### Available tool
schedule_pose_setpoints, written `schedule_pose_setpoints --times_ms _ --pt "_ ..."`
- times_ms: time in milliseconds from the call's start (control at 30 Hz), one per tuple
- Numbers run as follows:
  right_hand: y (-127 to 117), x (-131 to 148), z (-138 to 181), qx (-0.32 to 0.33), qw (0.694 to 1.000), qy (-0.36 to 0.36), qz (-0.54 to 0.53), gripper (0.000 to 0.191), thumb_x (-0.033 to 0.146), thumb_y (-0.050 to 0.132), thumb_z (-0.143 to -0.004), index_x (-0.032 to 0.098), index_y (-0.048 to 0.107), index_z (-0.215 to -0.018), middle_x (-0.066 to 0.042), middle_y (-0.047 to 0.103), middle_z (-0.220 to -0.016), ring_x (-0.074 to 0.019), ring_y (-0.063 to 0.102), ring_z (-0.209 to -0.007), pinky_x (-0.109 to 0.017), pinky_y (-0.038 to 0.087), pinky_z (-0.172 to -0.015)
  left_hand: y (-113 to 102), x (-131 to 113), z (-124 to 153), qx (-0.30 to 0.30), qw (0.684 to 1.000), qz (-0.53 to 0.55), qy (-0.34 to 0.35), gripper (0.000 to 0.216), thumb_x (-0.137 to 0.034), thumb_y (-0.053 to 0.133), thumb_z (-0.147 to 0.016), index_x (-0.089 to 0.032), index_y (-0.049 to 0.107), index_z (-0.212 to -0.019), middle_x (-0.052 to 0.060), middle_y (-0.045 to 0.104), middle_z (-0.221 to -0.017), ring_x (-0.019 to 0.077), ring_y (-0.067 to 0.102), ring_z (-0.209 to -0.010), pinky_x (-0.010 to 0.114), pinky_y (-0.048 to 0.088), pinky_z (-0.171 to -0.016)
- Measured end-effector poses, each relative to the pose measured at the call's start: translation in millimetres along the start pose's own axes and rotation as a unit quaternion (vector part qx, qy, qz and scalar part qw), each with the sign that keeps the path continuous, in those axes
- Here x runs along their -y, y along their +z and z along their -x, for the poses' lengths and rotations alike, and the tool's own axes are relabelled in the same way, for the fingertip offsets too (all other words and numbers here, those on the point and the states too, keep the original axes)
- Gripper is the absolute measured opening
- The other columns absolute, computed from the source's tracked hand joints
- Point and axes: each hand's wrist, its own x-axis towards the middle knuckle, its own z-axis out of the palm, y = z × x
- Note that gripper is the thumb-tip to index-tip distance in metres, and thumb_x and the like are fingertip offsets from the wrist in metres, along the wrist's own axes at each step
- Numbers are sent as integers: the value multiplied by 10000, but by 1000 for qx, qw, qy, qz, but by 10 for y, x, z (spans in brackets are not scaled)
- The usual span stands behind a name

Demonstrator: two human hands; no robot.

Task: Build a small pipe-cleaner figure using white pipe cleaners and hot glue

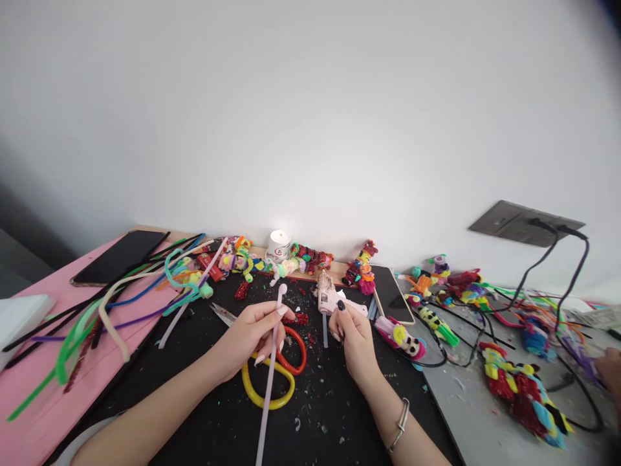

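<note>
My left hand [252,333] pinches a lilac pipe cleaner [268,395] whose upper tip is curled into a small coil. The long end runs down towards me. To the right, my right hand [356,336] is closed, thumb and fingers pressed together; whatever they hold, if anything, is too small to make out. Just behind it lies a pale pink glue gun [328,299] with a glue stick [325,330] in front. Under my left hand are scissors [268,404] with yellow and red handle loops, partly hidden. A red tinsel piece [297,319] lies beside my left fingers.
Loose pipe cleaners [109,310] and a black phone [121,257] lie left. Pipe-cleaner figures [359,266] and a white paper cup [278,246] line the wall. On the right are a white-edged phone [392,294], more figures [524,388], cables [572,278] and another person's hand [609,369].
</note>
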Motion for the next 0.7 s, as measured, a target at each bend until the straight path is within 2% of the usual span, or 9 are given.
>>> schedule_pose_setpoints --times_ms 100,167,300,400,467,567,700 --pt "16 8 3 -1 1000 11 -25 310 406 458 -924 209 417 -688 63 340 -591 -104 280 -502 -248 223 -482 3 -1 -1 1 1000 6 0 291 -424 517 -857 -136 559 -872 -43 584 -514 21 321 -283 190 229 -371" --pt "17 13 5 -3 1000 7 -2 271 398 476 -916 212 423 -726 63 327 -612 -109 279 -528 -248 228 -497 6 -5 0 -1 1000 6 0 287 -418 518 -859 -135 559 -885 -45 582 -517 22 325 -285 191 225 -371" --pt "-7 10 2 -14 996 -25 85 414 437 447 -924 206 342 -598 50 293 -602 -118 260 -568 -266 224 -529 3 -6 1 -13 1000 2 4 282 -409 505 -869 -133 558 -902 -48 578 -517 20 323 -290 192 216 -378" --pt "-21 11 0 -12 996 -30 86 455 457 444 -923 205 319 -565 48 284 -585 -116 248 -557 -268 219 -520 -5 3 -3 -13 1000 2 6 287 -410 497 -872 -134 559 -922 -47 576 -520 22 329 -295 191 211 -378" --pt "-19 17 4 5 999 -16 44 394 444 488 -906 199 404 -609 47 319 -596 -111 271 -540 -257 225 -499 -9 10 -8 -12 1000 2 5 288 -407 496 -871 -134 560 -933 -47 577 -523 23 330 -296 190 215 -377" --pt "-6 24 13 48 998 1 -38 267 444 492 -900 206 574 -813 26 424 -650 -115 338 -522 -240 252 -459 -11 12 -14 -14 1000 4 8 279 -396 504 -867 -131 565 -934 -48 576 -527 20 324 -297 191 229 -381" --pt "3 26 18 69 994 0 -87 391 498 394 -918 222 668 -955 -72 578 -891 -158 465 -623 -236 302 -423 -10 6 -13 -10 1000 7 9 272 -384 499 -873 -127 566 -934 -47 577 -528 17 323 -296 191 229 -384"
